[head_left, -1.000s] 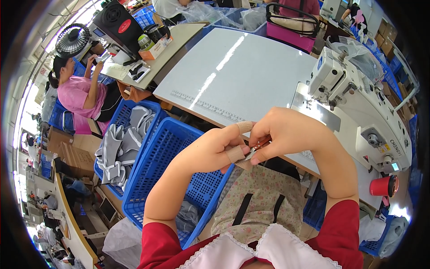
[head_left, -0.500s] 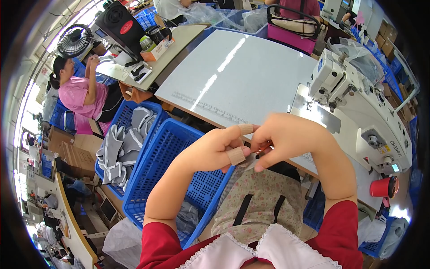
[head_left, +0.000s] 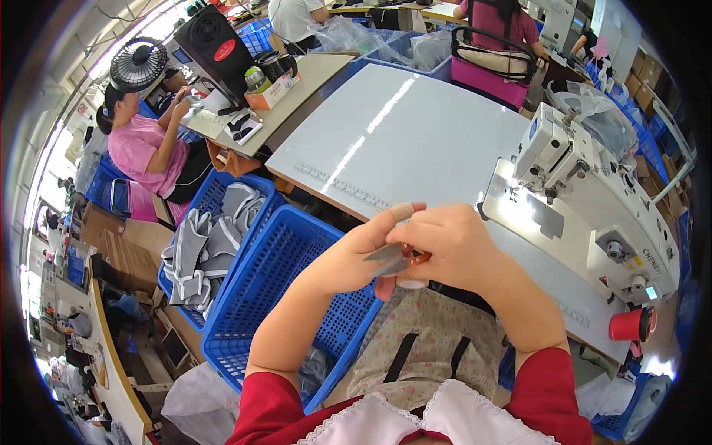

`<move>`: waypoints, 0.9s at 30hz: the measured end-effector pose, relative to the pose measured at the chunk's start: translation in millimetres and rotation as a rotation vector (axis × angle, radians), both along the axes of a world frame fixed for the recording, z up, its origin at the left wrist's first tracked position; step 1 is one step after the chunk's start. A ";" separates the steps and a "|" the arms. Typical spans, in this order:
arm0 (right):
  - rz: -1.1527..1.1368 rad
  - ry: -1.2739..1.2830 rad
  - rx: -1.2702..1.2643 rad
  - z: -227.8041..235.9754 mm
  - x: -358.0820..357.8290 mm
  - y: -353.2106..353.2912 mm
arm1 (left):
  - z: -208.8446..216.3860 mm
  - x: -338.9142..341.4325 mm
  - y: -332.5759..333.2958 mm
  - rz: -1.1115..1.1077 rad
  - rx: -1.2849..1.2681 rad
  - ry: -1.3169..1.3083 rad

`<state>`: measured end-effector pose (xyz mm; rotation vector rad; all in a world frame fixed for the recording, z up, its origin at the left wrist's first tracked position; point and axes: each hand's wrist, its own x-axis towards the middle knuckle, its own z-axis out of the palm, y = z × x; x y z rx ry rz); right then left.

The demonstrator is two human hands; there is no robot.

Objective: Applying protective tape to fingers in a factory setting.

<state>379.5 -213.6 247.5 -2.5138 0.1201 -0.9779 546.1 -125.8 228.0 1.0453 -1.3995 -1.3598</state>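
Observation:
Both my hands meet above my lap, just off the near edge of the sewing table (head_left: 445, 133). My right hand (head_left: 452, 241) is closed round small scissors (head_left: 387, 259) with metal blades and an orange-red handle. The blades point left, across the palm side of my left hand (head_left: 356, 252). A tan band wraps one finger of that left hand, which stretches out beside my right fingers. Its other fingers show partly below the blades, apart from the first. Behind the right hand some of the left fingers are hidden. A pale rounded bit shows under the scissors, too small to name.
A white sewing machine (head_left: 593, 185) stands at the right, with a red cup (head_left: 630, 324) near it. Left of my lap is a blue basket (head_left: 245, 297); beyond it another holds grey pieces with white edging (head_left: 215, 237). A co-worker in pink (head_left: 148, 148) sits at the far left.
My right hand has turned and shifted slightly, so the scissors' blades now show plainly, pointing left. The left hand has opened out around them. The whole view has shifted a little.

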 end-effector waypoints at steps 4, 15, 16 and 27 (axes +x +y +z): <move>0.064 -0.031 -0.081 -4.6 0.3 -2.4 | 5.6 -4.7 3.9 -0.065 0.157 0.155; 0.175 0.071 0.523 -9.2 -2.8 2.2 | -13.1 -4.9 4.1 -0.053 0.247 0.292; 0.175 0.019 0.565 -13.0 -3.1 2.3 | -13.4 -5.7 3.6 -0.017 0.245 0.293; -0.087 -0.077 1.176 -70.6 -2.0 17.0 | -62.1 -3.9 8.7 0.300 0.139 0.662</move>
